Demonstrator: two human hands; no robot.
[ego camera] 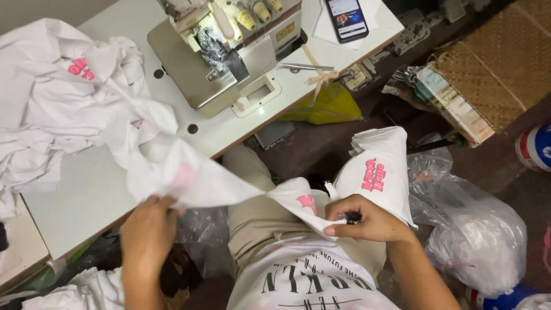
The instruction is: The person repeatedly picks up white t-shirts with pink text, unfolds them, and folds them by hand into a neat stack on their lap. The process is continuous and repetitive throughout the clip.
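My left hand (150, 229) grips a white fabric piece (189, 178) with faint pink print, stretched from the table edge across my lap. My right hand (367, 220) pinches the other end of that same fabric together with a small dark tool, just above my lap. A folded stack of white pieces with pink lettering (379, 166) rests on my right knee, touching my right hand's back side. A heap of more white printed garments (63, 103) lies on the table at the left.
An overlock sewing machine (224, 51) with yellow thread knobs stands on the white table (86, 195). A phone (346, 18) lies at the table's far right. Scissors (304, 67), a yellow cloth (330, 106), clear plastic bags (476, 235) and a woven mat (493, 74) surround my legs.
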